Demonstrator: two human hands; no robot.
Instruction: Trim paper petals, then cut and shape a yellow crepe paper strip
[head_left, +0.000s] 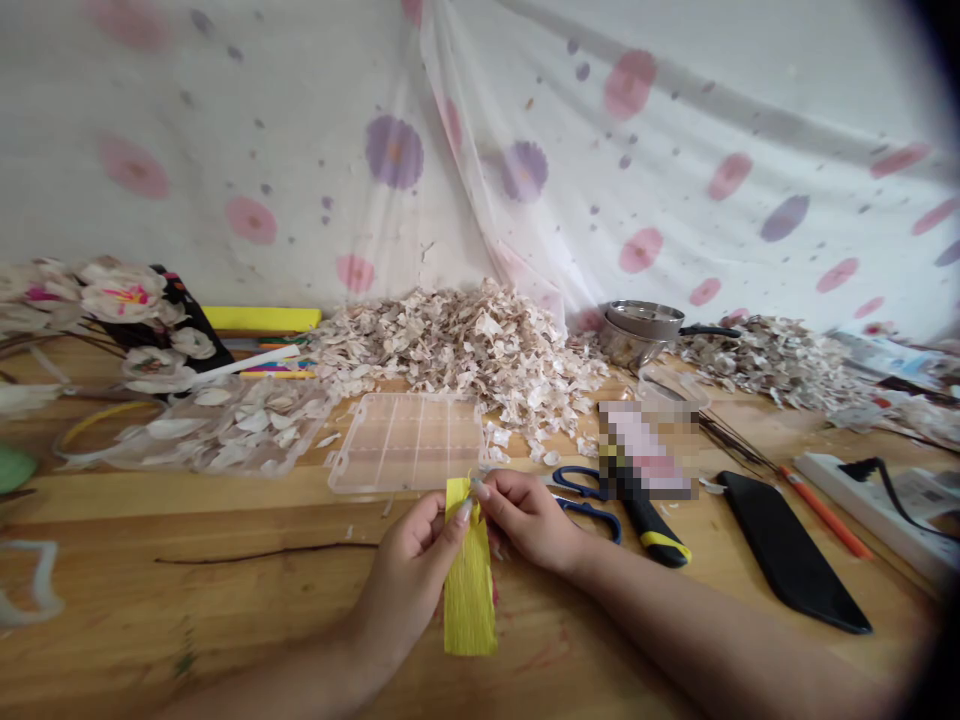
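Observation:
Both of my hands meet over the wooden table (225, 590), holding a strip of yellow crepe paper (469, 595) that hangs down from my fingers. My left hand (412, 570) pinches the strip's top edge from the left. From the right, my right hand (529, 515) pinches the same top edge, fingertips pressed together. A thin dark wire (262, 553) lies on the table to the left of my hands.
A clear compartment box (409, 440) lies just beyond my hands, with a heap of pale petals (465, 350) behind it. Blue-handled scissors (585, 495), a black and yellow tool (649, 525), a dark phone (787, 550), an orange pen (825, 515) and a power strip (870, 500) lie to the right. Paper flowers (127, 300) stand at the left.

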